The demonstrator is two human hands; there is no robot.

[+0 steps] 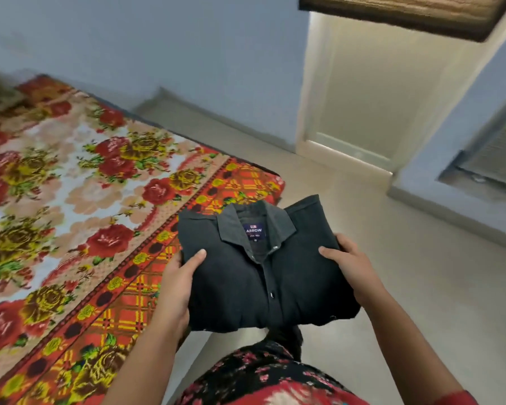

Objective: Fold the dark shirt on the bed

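Under the shirt (pixel 260 282) the fingers were hidden, probably curled beneath; thumbs (pixel 195 260) pressed on top, so the left hand (pixel 178 285) and right hand (pixel 348 264) clamped its sides. It hung folded, just off the bed (pixel 70 200). Folding looked finished; the next move called for laying it flat.

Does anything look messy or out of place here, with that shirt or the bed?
Nothing much stands out. The dark shirt is a tidy, buttoned packet with its collar on top, gripped by the left hand and right hand. It is held mostly over the floor, by the corner of the bed, not lying on it.
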